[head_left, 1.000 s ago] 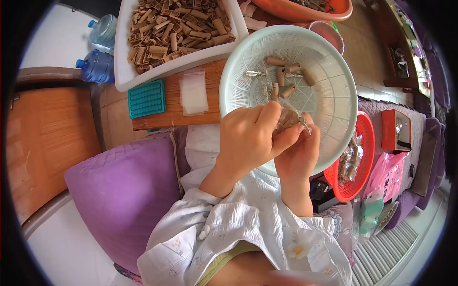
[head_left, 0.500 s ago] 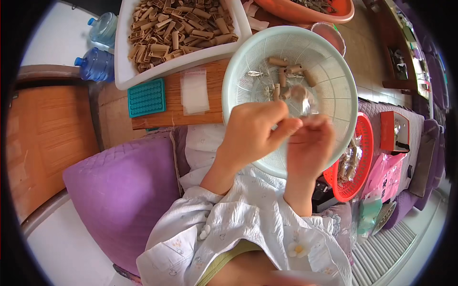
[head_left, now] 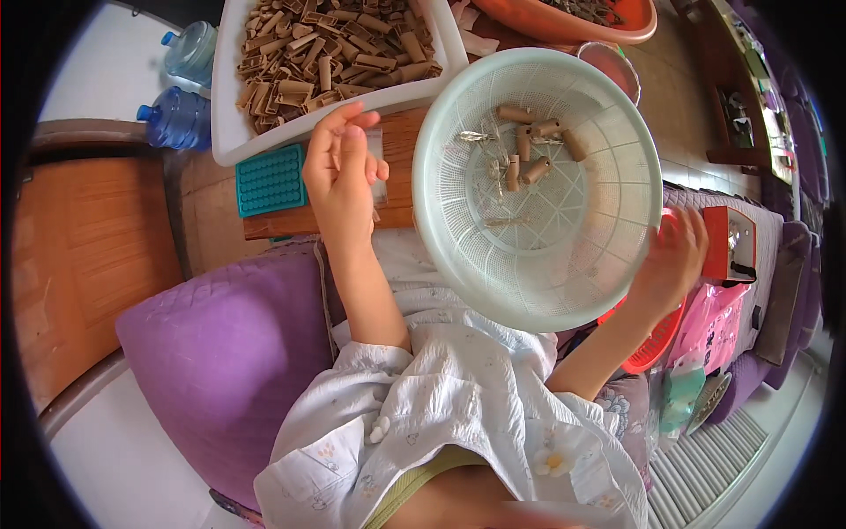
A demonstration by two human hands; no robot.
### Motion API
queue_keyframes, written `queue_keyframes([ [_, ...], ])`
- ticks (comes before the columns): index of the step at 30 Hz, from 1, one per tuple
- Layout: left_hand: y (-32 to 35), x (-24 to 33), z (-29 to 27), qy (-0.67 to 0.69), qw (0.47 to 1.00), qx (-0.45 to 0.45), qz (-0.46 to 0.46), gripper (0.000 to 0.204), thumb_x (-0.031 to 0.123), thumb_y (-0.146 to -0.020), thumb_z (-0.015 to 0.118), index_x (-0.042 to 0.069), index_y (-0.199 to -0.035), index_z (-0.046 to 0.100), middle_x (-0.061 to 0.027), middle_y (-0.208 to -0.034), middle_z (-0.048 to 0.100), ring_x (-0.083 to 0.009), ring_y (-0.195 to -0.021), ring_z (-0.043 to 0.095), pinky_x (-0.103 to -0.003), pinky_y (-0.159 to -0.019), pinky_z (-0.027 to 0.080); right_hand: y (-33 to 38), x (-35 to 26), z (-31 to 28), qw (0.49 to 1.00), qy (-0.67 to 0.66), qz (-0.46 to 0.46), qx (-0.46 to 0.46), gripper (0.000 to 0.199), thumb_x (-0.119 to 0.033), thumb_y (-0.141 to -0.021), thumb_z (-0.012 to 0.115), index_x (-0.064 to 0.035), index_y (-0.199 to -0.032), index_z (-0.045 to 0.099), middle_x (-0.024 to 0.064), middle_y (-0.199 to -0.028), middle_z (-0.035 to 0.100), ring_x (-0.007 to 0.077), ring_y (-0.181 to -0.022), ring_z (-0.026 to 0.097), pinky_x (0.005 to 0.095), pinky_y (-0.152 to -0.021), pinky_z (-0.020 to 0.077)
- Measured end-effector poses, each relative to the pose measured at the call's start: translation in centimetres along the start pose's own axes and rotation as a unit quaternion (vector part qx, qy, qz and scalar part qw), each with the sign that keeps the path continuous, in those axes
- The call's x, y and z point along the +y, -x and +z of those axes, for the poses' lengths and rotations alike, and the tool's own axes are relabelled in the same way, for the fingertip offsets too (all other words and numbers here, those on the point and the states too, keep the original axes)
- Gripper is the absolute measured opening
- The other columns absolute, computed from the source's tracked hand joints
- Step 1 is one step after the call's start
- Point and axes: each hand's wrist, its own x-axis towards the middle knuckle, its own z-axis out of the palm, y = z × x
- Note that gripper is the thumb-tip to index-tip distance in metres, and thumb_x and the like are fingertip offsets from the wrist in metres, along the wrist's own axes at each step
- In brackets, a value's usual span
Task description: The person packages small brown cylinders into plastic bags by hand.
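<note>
My left hand is raised over the stack of clear plastic bags on the wooden table. Its fingers are loosely bent and apart, with nothing seen in them, and it hides most of the bags. Beyond the right rim of the pale green mesh basket, my right hand reaches over the red plastic basket. Its fingers look spread, and it covers much of that basket's contents. Several brown half-round tube pieces lie in the green basket beside thin silvery twists.
A white tub heaped with brown curved pieces stands at the back left, near a teal ridged mould. An orange basin is at the back. To the right are a red box and a pink bag.
My hands have parted from above the green basket. The left went to the bags, the right to the red basket. The clear wrapped piece between them is out of sight.
</note>
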Motion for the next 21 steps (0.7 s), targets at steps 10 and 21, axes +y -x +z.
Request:
queue_keyframes([
  [10, 0.8, -0.3, 0.5, -0.036, 0.975, -0.220, -0.006, 0.025, 0.016, -0.082, 0.056, 0.003, -0.104, 0.051, -0.0036, -0.077, 0.056, -0.0041, -0.063, 0.047, -0.017, -0.056, 0.039, -2.9, 7.7, 5.0, 0.611, 0.506, -0.011, -0.609, 0.033, -0.012, -0.081, 0.045, -0.0100, -0.115, 0.046, 0.0159, -0.084, 0.057, 0.0321, -0.074, 0.055, 0.0361, -0.071, 0.0434],
  [21, 2.1, -0.2, 2.3, -0.077, 0.922, -0.379, 0.002, 0.030, 0.023, -0.075, 0.065, 0.003, -0.096, 0.056, -0.0018, -0.073, 0.056, -0.0051, -0.058, 0.046, -0.019, -0.052, 0.040, -1.5, 5.0, 5.2, 0.842, 0.081, 0.170, -0.506, 0.008, -0.010, -0.088, 0.042, -0.0061, -0.090, 0.035, 0.0094, -0.088, 0.051, 0.0136, -0.073, 0.053, 0.0260, -0.067, 0.0438],
])
